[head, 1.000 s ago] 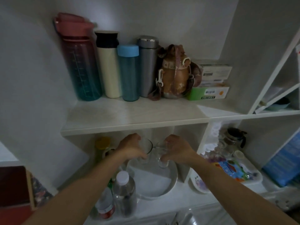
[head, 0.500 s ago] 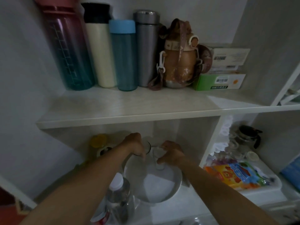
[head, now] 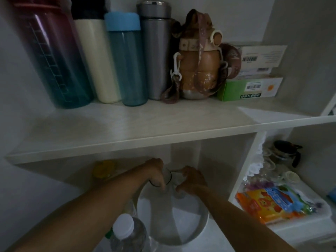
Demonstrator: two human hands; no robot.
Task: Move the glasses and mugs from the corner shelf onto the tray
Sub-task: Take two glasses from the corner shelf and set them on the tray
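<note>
Both of my hands reach under the shelf board over a round white tray [head: 201, 228] on the counter. My left hand [head: 156, 171] grips a clear glass with a dark rim [head: 168, 176]. Beside it my right hand [head: 192, 180] is closed around a second clear glass [head: 177, 177]. Both glasses are at the tray's far edge, touching or nearly touching each other. Whether their bases rest on the tray is hidden by my fingers and the dim light.
The upper shelf [head: 145, 124] holds several tall bottles [head: 125, 59], a brown flask [head: 200, 62] and stacked boxes [head: 252, 88]. A capped water bottle [head: 125, 233] stands near my left forearm. A yellow-lidded jar [head: 104, 168] sits back left. Right compartment holds a glass pot [head: 283, 153] and snack packets [head: 272, 204].
The view has moved closer and lower toward the shelf. My hands, each holding a glass, have shifted slightly further back over the tray's far edge.
</note>
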